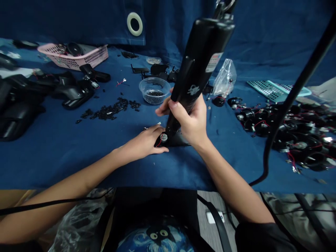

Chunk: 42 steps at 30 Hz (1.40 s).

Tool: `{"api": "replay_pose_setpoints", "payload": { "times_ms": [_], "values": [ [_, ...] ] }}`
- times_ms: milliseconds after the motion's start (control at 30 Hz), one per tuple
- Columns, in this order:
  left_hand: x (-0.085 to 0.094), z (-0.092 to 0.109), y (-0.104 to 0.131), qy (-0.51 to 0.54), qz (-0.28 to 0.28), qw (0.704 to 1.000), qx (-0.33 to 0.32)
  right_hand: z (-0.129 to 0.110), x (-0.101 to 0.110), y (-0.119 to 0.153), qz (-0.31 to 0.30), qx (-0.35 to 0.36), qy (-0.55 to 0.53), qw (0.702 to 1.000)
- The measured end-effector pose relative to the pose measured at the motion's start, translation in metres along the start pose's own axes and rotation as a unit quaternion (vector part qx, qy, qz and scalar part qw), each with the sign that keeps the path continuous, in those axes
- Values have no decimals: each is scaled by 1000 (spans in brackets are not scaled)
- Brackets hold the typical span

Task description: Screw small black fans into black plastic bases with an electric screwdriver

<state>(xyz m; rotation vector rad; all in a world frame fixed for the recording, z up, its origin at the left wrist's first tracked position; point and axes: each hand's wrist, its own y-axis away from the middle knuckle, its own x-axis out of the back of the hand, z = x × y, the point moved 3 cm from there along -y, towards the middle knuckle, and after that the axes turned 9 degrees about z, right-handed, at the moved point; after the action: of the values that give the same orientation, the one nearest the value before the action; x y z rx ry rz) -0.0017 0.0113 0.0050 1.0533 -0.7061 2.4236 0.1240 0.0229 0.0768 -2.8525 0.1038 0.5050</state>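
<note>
My right hand (pixel 193 120) is wrapped round a black electric screwdriver (pixel 194 63) that hangs from a metal hook at the top. Its lower end points down at a black plastic housing (pixel 178 139) lying on the blue cloth. At the housing's left end sits a small round motor (pixel 163 137) with a red wire. My left hand (pixel 151 141) grips that end, thumb at the near side and fingers over the far side. The screwdriver's tip is hidden behind my right hand and the housing.
Behind my hands stands a clear tub (pixel 154 90) of small screws. Small black parts (pixel 110 110) lie left of it. Black housings (pixel 15 105) and a pink basket (pixel 78 61) are at left. Wired round parts (pixel 296 129) pile up at right, near a hanging black cable (pixel 278 126).
</note>
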Motion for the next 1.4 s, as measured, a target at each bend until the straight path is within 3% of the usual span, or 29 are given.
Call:
{"api": "replay_pose_setpoints", "payload": {
  "times_ms": [333, 567, 900, 1400],
  "values": [
    [-3, -4, 5, -12, 4, 1000, 4, -5, -7, 4, -19, 127, 94, 987],
    [-2, -3, 4, 2, 2, 1000, -4, -2, -4, 2, 35, 86, 74, 993],
    [-1, -1, 2, 3, -4, 1000, 18, -1, -3, 1, 5, 127, 82, 988],
    [0, -1, 2, 10, 2, 1000, 14, 1, -1, -2, 5, 110, 83, 990]
  ]
}}
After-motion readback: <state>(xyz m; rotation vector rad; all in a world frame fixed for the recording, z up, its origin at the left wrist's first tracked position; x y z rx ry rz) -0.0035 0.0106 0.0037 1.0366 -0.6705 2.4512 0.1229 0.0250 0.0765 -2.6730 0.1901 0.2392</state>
